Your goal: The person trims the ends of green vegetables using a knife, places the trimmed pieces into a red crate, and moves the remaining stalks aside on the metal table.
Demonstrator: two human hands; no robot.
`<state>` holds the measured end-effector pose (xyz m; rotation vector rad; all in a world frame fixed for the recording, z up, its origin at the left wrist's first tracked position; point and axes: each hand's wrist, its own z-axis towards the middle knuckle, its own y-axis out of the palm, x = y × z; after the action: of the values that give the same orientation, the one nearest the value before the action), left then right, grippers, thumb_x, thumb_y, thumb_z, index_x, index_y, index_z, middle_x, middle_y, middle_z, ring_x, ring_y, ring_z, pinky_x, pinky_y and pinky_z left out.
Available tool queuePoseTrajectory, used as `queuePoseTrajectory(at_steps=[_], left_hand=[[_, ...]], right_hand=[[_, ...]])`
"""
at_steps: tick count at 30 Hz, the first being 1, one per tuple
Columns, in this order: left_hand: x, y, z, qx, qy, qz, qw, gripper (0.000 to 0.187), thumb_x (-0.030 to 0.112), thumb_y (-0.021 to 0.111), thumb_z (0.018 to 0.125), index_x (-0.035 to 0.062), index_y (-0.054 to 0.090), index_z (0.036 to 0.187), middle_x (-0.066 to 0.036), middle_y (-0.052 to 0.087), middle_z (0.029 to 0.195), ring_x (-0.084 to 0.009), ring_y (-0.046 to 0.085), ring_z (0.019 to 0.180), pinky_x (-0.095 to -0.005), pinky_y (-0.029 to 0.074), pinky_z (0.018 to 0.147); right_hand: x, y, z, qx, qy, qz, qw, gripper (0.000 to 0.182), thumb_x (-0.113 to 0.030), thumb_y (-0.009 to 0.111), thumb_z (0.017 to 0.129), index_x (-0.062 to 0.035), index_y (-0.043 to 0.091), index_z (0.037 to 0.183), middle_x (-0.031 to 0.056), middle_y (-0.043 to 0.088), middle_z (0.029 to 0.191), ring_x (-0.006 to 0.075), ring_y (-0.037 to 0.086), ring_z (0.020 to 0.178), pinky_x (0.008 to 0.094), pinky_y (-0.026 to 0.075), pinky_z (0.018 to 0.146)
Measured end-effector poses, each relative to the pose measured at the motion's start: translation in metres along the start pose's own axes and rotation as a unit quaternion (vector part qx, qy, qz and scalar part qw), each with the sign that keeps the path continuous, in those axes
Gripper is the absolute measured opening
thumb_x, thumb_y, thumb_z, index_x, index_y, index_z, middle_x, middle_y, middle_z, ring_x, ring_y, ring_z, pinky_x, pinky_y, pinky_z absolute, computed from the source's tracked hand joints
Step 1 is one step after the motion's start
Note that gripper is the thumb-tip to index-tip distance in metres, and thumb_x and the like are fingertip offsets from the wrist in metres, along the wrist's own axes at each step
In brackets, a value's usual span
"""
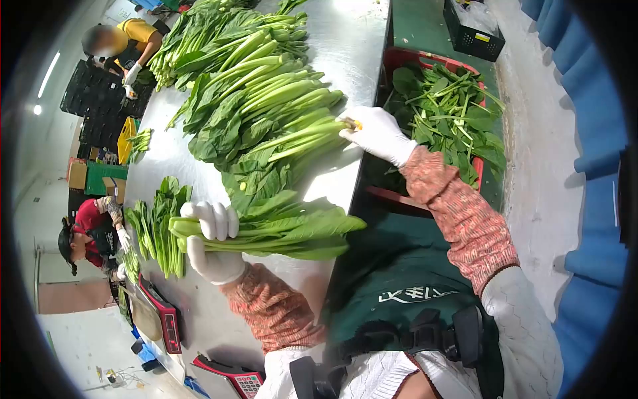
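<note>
My left hand (214, 241), in a white glove, is wrapped round the stalks of a bunch of choy sum (292, 229). The leaves of that bunch point right, over the table edge. My right hand (380, 135), also gloved in white, is closed at the cut stem ends of the big heap of choy sum (259, 100). A small yellow thing (357, 124) shows between its fingers; its kind I cannot make out. Whether those fingers also grip a stem is hidden.
The greens lie on a metal table (345, 40). Beside it stands a red crate (480, 86) of loose leaves, with a black crate (475, 33) beyond. More choy sum (163, 226) and a red scale (161, 316) are at left. Two co-workers (139, 30) stand across the table.
</note>
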<state>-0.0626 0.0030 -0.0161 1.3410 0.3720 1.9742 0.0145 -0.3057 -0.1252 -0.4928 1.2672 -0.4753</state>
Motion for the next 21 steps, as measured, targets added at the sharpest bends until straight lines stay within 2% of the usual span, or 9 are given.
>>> queuePoseTrajectory(at_steps=[2, 3, 5, 7, 9, 11, 13, 17, 21], left_hand=[[0.01, 0.014, -0.007, 0.065, 0.007, 0.276, 0.959, 0.025, 0.004, 0.067, 0.081, 0.0034, 0.055, 0.103, -0.001, 0.053, 0.08, -0.0096, 0.046, 0.067, -0.0246, 0.04, 0.064], [0.014, 0.025, -0.008, 0.094, 0.009, 0.406, 0.909, 0.022, 0.002, 0.068, 0.079, 0.0027, 0.057, 0.098, -0.002, 0.056, 0.08, -0.0095, 0.048, 0.067, -0.0243, 0.042, 0.066], [0.002, 0.059, 0.002, 0.057, 0.057, 0.683, 0.726, 0.021, -0.002, 0.073, 0.076, 0.0035, 0.066, 0.095, -0.006, 0.065, 0.084, -0.0155, 0.061, 0.072, -0.0275, 0.049, 0.068], [-0.025, 0.066, 0.016, -0.018, 0.14, 0.75, 0.646, 0.022, 0.0, 0.074, 0.076, 0.0052, 0.068, 0.097, -0.01, 0.066, 0.085, -0.0223, 0.064, 0.075, -0.0309, 0.051, 0.071], [-0.041, 0.076, 0.024, -0.068, 0.198, 0.755, 0.621, 0.023, -0.001, 0.074, 0.075, 0.0061, 0.068, 0.097, -0.013, 0.065, 0.085, -0.0279, 0.064, 0.074, -0.0324, 0.051, 0.071], [-0.041, 0.079, 0.027, -0.045, 0.201, 0.745, 0.634, 0.024, -0.003, 0.074, 0.074, 0.0043, 0.068, 0.096, -0.012, 0.066, 0.086, -0.0256, 0.064, 0.075, -0.0324, 0.051, 0.072], [-0.034, 0.086, 0.025, 0.014, 0.189, 0.723, 0.664, 0.024, -0.003, 0.074, 0.074, 0.0034, 0.068, 0.097, -0.011, 0.066, 0.085, -0.0235, 0.064, 0.074, -0.0314, 0.051, 0.072], [-0.02, 0.08, 0.034, 0.092, 0.162, 0.712, 0.677, 0.017, -0.002, 0.073, 0.08, 0.001, 0.068, 0.097, -0.005, 0.066, 0.083, -0.012, 0.06, 0.071, -0.0259, 0.05, 0.068], [-0.032, 0.097, 0.051, 0.036, 0.114, 0.663, 0.739, 0.021, -0.002, 0.073, 0.08, 0.0004, 0.068, 0.101, -0.007, 0.07, 0.087, -0.0108, 0.062, 0.076, -0.0248, 0.051, 0.074]], right_hand=[[-0.013, -0.011, 0.002, -0.015, 0.001, 0.092, 0.996, 0.026, -0.02, 0.073, 0.087, -0.0007, 0.07, 0.103, 0.0042, 0.064, 0.078, 0.0072, 0.056, 0.071, 0.0259, 0.049, 0.067], [-0.019, -0.013, 0.001, -0.013, -0.004, 0.114, 0.993, 0.026, -0.02, 0.073, 0.087, -0.0001, 0.07, 0.102, 0.0033, 0.064, 0.078, 0.007, 0.055, 0.071, 0.0257, 0.048, 0.066], [-0.034, -0.019, 0.0, -0.007, -0.015, 0.158, 0.987, 0.026, -0.021, 0.073, 0.088, 0.0013, 0.07, 0.101, 0.0013, 0.064, 0.077, 0.0066, 0.054, 0.071, 0.0255, 0.048, 0.065], [-0.061, -0.037, -0.005, 0.016, -0.028, 0.184, 0.982, 0.025, -0.02, 0.073, 0.088, 0.0016, 0.07, 0.099, 0.0005, 0.063, 0.076, 0.0052, 0.054, 0.07, 0.0232, 0.045, 0.062], [-0.078, -0.055, -0.009, 0.035, -0.032, 0.265, 0.963, 0.021, -0.019, 0.072, 0.089, 0.0005, 0.07, 0.098, -0.0013, 0.062, 0.074, 0.0036, 0.052, 0.066, 0.0214, 0.042, 0.057], [-0.096, -0.081, -0.016, 0.045, -0.007, 0.326, 0.944, 0.017, -0.015, 0.069, 0.091, -0.0007, 0.07, 0.1, -0.0051, 0.058, 0.07, 0.0004, 0.047, 0.055, 0.0194, 0.035, 0.048], [-0.092, -0.1, -0.018, 0.114, -0.012, 0.305, 0.945, 0.019, -0.018, 0.071, 0.091, -0.0013, 0.07, 0.099, -0.0025, 0.063, 0.074, 0.0017, 0.052, 0.062, 0.0202, 0.041, 0.055], [-0.065, -0.133, -0.023, 0.195, 0.026, 0.311, 0.93, 0.019, -0.02, 0.069, 0.093, -0.0032, 0.069, 0.102, -0.0069, 0.051, 0.064, 0.0003, 0.039, 0.05, 0.0206, 0.031, 0.045], [-0.067, -0.158, -0.03, 0.192, -0.012, 0.267, 0.944, 0.02, -0.021, 0.068, 0.093, -0.0047, 0.068, 0.104, -0.0071, 0.051, 0.065, 0.0009, 0.039, 0.05, 0.0208, 0.031, 0.045]])
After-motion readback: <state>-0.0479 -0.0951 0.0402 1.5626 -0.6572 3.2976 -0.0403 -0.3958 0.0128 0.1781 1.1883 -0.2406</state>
